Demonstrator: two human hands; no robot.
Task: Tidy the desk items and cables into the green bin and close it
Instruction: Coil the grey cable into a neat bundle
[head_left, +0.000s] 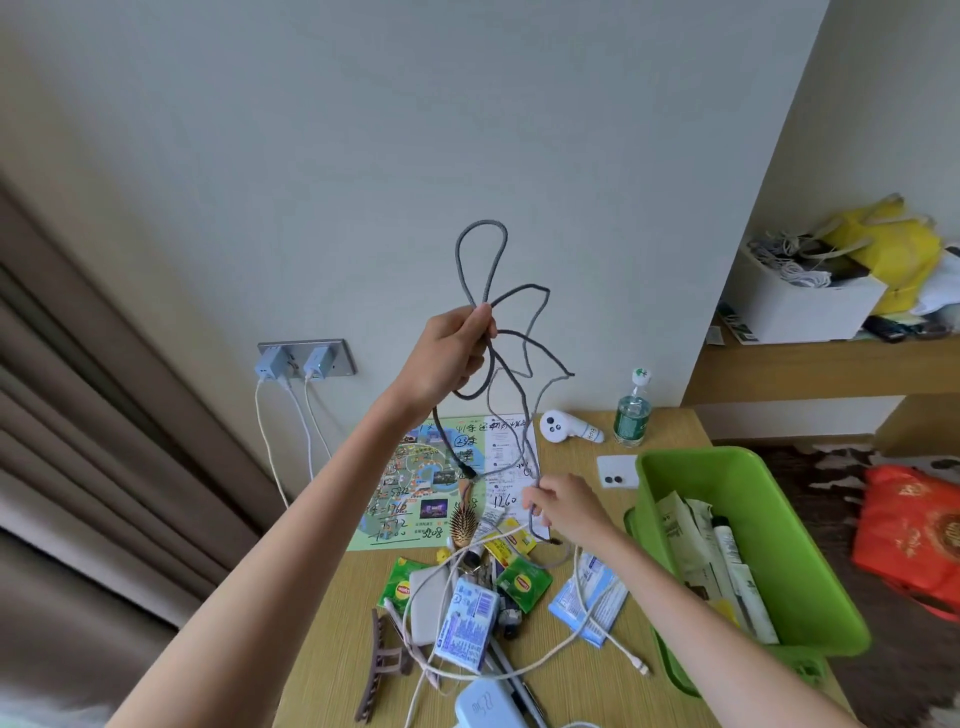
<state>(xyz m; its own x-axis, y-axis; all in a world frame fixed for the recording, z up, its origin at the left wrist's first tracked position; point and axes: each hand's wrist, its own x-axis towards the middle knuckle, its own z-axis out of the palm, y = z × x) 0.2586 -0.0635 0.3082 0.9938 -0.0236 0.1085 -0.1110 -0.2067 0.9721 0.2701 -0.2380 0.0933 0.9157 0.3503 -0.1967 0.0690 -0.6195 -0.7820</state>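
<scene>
Nearest, left of bin (810, 571), white cable (639, 666) amid clutter: likely snag for any dragged end. Just left of bin, right hand (563, 512) pinching grey cable (481, 223) low, fingers curled. Farther, high left of bin, left hand (452, 353) gripping uneven loops, liable to slip and tangle.

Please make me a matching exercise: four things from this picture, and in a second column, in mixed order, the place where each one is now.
Things
1. grey cable
2. water bottle
3. hair claw
4. white tube

Places
A. stands upright near the wall
B. inside the green bin
C. held up in the left hand
D. lies at the near left edge of the desk

Pairs: 1-C, 2-A, 3-D, 4-B
</scene>
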